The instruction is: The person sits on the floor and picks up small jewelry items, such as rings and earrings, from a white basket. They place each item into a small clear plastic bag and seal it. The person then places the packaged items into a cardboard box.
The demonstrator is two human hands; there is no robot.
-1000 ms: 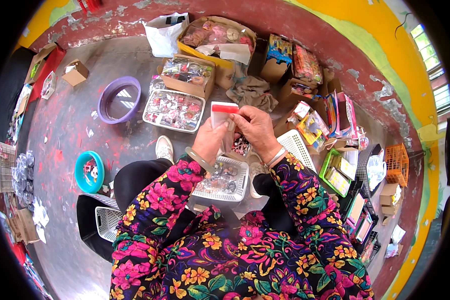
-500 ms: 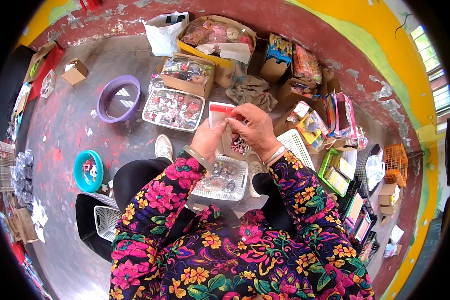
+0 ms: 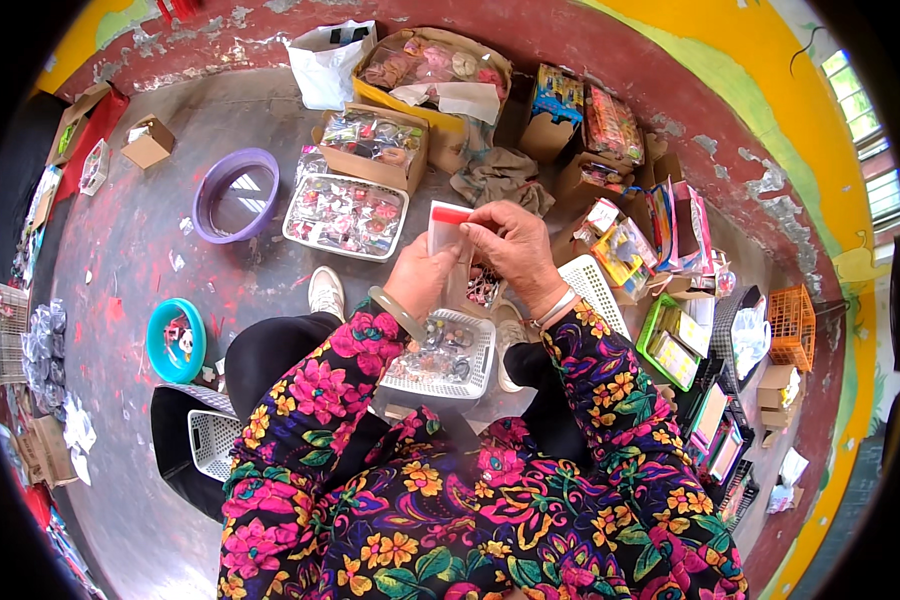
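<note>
Between my two hands, in front of my chest, is a small clear plastic bag [image 3: 446,234] with a red strip across its top and something white showing at it. My left hand [image 3: 418,275] is closed on the bag's lower left side. At the upper right corner, by the red strip, the thumb and fingers of my right hand [image 3: 518,255] pinch it. Below the hands, a white plastic basket [image 3: 486,362] holds several small clear packets. Beyond my left hand stands a white tray [image 3: 400,228] full of packaged small items.
Farther off are a purple basin [image 3: 206,190] and a teal basin [image 3: 154,340] on the floor at left. Filled cardboard boxes [image 3: 400,172] line the far wall. At right lie a white basket [image 3: 595,290], a green basket [image 3: 660,318] and an orange crate [image 3: 792,328].
The bag has turned a little more upright and shifted slightly right. My left hand has moved a little right with it, while my right fingers have shifted up to its red-striped corner.
</note>
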